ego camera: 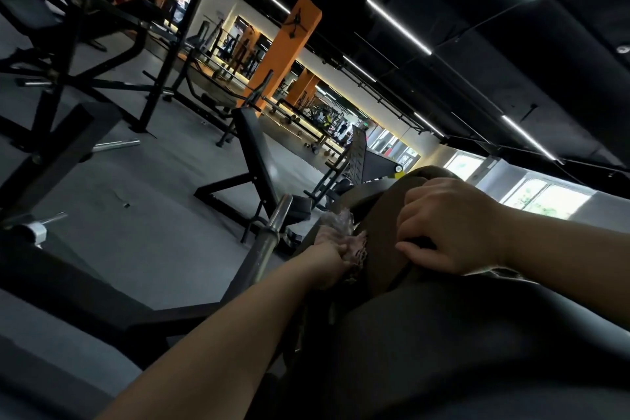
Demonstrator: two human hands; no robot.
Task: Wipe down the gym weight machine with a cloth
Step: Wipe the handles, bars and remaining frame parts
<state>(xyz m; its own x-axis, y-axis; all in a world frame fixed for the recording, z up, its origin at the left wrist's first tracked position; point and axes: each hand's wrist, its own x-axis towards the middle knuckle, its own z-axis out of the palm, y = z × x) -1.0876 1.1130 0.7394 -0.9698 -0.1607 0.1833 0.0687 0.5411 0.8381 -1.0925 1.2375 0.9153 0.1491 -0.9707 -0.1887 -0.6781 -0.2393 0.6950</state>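
The person's left hand (335, 254) is gripping a bunched, patterned cloth (344, 235) and pressing it against the dark weight plate (381, 235) on the bar (272, 232) of the weight machine. The right hand (453, 225) is curling over the plate's rim, steadying it. The cloth looks soft and light, best held wadded; the plate looks heavy and rigid. No readable writing is showing.
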